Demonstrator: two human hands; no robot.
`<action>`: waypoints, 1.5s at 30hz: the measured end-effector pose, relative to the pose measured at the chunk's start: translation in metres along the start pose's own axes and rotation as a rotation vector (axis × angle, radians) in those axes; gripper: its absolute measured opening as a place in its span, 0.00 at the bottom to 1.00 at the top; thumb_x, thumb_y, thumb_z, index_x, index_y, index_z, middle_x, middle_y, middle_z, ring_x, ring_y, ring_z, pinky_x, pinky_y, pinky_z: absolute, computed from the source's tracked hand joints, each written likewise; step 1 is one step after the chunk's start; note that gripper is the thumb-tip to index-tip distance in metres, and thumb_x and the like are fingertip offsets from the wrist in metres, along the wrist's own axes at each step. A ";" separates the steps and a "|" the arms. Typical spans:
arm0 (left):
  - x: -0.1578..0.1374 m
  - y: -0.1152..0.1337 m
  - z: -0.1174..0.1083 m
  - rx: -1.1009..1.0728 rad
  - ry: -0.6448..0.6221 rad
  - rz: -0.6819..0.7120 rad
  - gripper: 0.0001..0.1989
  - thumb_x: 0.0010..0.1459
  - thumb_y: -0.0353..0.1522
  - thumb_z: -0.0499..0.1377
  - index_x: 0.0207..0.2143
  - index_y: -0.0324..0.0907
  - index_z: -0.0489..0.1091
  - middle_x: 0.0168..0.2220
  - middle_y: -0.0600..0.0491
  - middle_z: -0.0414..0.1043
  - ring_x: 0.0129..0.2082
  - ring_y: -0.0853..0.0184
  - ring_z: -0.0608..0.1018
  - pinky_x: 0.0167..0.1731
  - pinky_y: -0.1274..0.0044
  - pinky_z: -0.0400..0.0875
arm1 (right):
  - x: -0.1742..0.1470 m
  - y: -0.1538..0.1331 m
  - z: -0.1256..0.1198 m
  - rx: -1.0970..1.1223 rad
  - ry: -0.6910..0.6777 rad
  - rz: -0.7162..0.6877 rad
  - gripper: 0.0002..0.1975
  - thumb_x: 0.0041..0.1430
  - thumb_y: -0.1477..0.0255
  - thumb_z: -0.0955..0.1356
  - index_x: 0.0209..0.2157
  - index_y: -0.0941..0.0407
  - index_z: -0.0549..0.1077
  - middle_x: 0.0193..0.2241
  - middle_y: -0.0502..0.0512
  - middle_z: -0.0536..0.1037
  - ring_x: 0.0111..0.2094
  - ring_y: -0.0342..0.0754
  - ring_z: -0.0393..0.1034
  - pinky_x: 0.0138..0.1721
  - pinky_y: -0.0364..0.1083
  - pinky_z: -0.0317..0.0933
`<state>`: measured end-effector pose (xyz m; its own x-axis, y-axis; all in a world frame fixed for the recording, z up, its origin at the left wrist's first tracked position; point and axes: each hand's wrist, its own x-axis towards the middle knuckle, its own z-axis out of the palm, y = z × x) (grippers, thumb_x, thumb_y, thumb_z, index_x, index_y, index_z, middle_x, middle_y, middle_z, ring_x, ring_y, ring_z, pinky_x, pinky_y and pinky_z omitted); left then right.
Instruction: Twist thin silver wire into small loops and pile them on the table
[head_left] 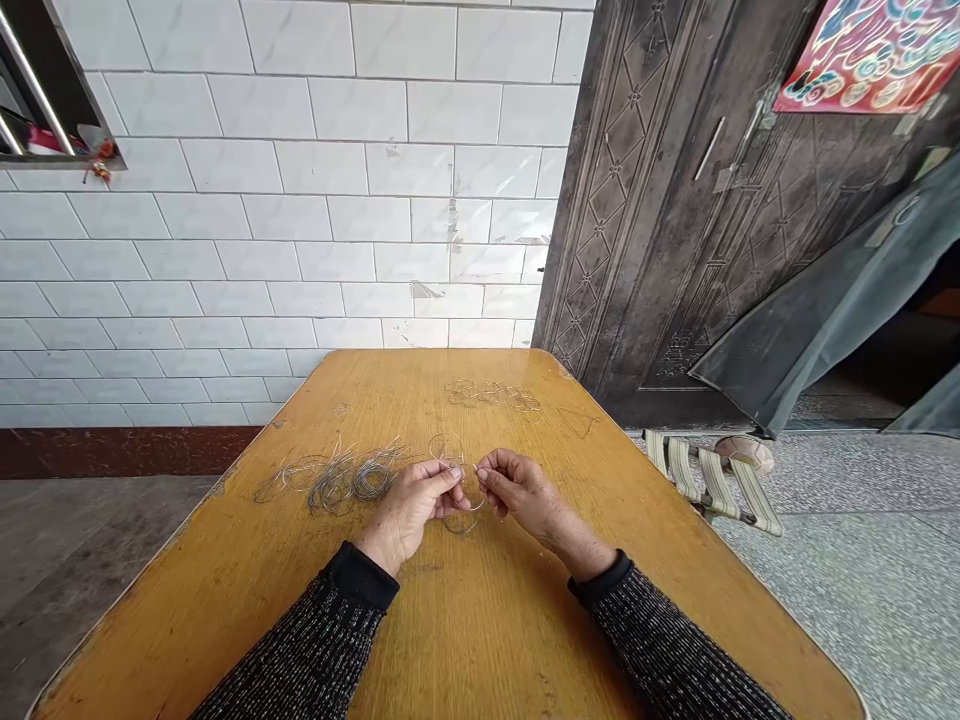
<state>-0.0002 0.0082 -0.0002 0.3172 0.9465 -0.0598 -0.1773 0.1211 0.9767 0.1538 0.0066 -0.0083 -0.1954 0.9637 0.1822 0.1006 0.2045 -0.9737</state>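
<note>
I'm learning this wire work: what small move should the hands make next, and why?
Probably bring the right hand slightly toward the left hand: both seem to pinch thin wire, their fingertips close but apart, with a curve of it between them. Whether its ends already join is too small to tell.
</note>
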 end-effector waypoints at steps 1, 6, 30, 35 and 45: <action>0.000 0.000 0.000 0.012 -0.004 -0.005 0.09 0.45 0.35 0.60 0.22 0.37 0.67 0.19 0.56 0.66 0.21 0.73 0.71 0.28 0.79 0.65 | 0.000 0.000 0.000 -0.016 -0.003 -0.016 0.11 0.50 0.65 0.64 0.22 0.57 0.63 0.14 0.44 0.61 0.15 0.36 0.53 0.16 0.38 0.50; 0.001 -0.002 0.000 0.062 -0.033 -0.067 0.08 0.44 0.35 0.60 0.25 0.37 0.69 0.18 0.57 0.64 0.19 0.73 0.71 0.27 0.78 0.65 | -0.002 -0.003 0.000 -0.076 -0.041 -0.076 0.08 0.50 0.68 0.64 0.23 0.57 0.65 0.14 0.44 0.62 0.15 0.37 0.53 0.18 0.39 0.49; -0.005 0.005 0.008 0.156 0.088 0.058 0.08 0.45 0.33 0.62 0.23 0.38 0.66 0.19 0.54 0.71 0.22 0.70 0.74 0.25 0.79 0.65 | -0.002 -0.009 0.005 0.115 0.041 0.063 0.12 0.42 0.65 0.68 0.19 0.57 0.64 0.12 0.44 0.64 0.13 0.36 0.55 0.15 0.38 0.51; -0.004 0.004 0.007 0.117 0.071 0.049 0.09 0.43 0.33 0.63 0.26 0.38 0.68 0.24 0.52 0.73 0.26 0.69 0.76 0.27 0.80 0.65 | -0.002 -0.009 0.004 0.116 0.074 0.060 0.12 0.43 0.64 0.68 0.19 0.57 0.65 0.11 0.43 0.63 0.12 0.36 0.54 0.14 0.38 0.52; -0.003 0.006 0.002 0.020 0.081 0.047 0.11 0.41 0.32 0.64 0.29 0.38 0.68 0.26 0.54 0.69 0.25 0.73 0.72 0.29 0.79 0.66 | -0.002 -0.008 0.002 0.102 0.049 0.008 0.14 0.45 0.61 0.67 0.20 0.58 0.65 0.14 0.45 0.63 0.14 0.36 0.54 0.15 0.38 0.50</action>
<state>-0.0003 0.0053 0.0063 0.2329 0.9720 -0.0298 -0.1711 0.0712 0.9827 0.1513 0.0024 -0.0008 -0.1467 0.9730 0.1779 0.0013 0.1801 -0.9837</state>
